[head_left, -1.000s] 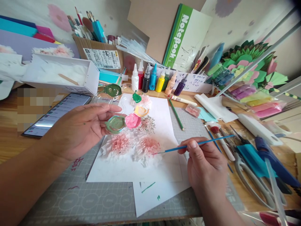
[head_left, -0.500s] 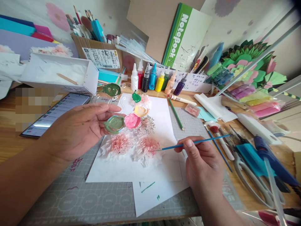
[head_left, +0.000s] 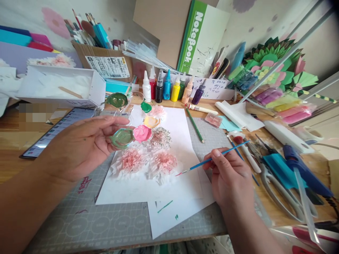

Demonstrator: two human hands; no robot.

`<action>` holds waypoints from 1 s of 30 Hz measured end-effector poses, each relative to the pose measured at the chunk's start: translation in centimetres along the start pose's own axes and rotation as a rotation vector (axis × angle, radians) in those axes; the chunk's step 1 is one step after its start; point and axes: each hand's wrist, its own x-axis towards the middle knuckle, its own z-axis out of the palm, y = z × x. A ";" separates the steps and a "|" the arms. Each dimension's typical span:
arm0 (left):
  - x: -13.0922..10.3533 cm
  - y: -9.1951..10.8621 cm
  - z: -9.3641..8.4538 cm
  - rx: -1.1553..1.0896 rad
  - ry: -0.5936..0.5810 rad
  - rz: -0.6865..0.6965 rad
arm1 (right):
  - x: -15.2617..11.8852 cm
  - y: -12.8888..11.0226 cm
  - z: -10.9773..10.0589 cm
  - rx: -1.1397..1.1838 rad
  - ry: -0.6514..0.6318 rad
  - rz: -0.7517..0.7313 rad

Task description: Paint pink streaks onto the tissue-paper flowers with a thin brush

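My left hand [head_left: 90, 144] is closed on the edge of a clear paint palette [head_left: 122, 138] whose wells hold green, pink and pale orange paint. In my right hand [head_left: 231, 176] is a thin blue paintbrush [head_left: 202, 162], gripped like a pen. Its pink-tipped bristles sit just right of a white paper flower [head_left: 163, 163] with a pinkish centre, apart from its petals. Beside that lies a similar flower [head_left: 129, 163], partly below the palette. A flower with dark-speckled edges [head_left: 159, 138] and another pink one [head_left: 156, 111] are farther back. All rest on white paper [head_left: 182, 141].
Several paint bottles [head_left: 175, 90] stand along the back. A phone [head_left: 60, 130] lies at left, near a white box [head_left: 60, 86]. At right are scissors [head_left: 278, 192], a glue gun [head_left: 304, 169] and a makeup brush [head_left: 246, 151]. A green pencil [head_left: 195, 126] lies on the grey cutting mat [head_left: 106, 225].
The paintbrush tip has lifted off the right-hand flower's petals and now sits to its right and slightly lower. The palette stays in my left hand. The whole view has shifted slightly.
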 end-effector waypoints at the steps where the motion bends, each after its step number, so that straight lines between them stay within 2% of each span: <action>1: 0.0 0.0 0.1 0.037 0.010 0.012 | 0.0 0.0 -0.1 -0.003 -0.003 0.013; 9: 0.2 0.0 0.2 0.117 0.046 0.035 | 0.3 0.5 0.4 -0.040 -0.048 0.040; 15: 0.1 0.0 0.5 0.130 0.064 0.039 | 0.2 0.5 0.2 -0.063 0.027 -0.008; 20: 0.1 -0.2 0.3 0.128 0.043 0.028 | -0.1 0.4 0.3 -0.077 -0.048 -0.006; 24: 0.1 -0.1 0.3 0.119 0.043 0.051 | -0.2 0.3 0.2 -0.096 0.030 -0.057; 30: 0.0 -0.1 0.4 0.123 0.038 0.013 | -0.5 0.2 0.2 -0.098 -0.084 -0.101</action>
